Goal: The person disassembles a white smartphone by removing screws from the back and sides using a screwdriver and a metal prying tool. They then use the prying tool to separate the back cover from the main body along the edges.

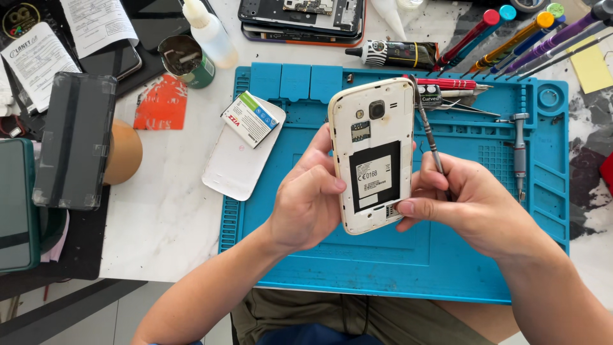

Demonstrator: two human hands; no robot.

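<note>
Blue work mat (408,268) covers the white table (159,211), its upper edge moulded into small trays. Above its middle, a white phone (371,156) with the back removed, battery bay empty and facing up, is held upright between both hands, clear of the mat.

Left hand (306,201): fingers wrapped around the phone's left edge, thumb across its lower back.

Right hand (469,204): thumb pressed at the phone's lower right corner, fingers curled around a thin metal pry tool (429,137) (its shaft rises beside the phone's right edge).

White back cover (236,163) lies at the mat's left edge, half on the table. A small battery (250,119) rests on top of it.
</note>
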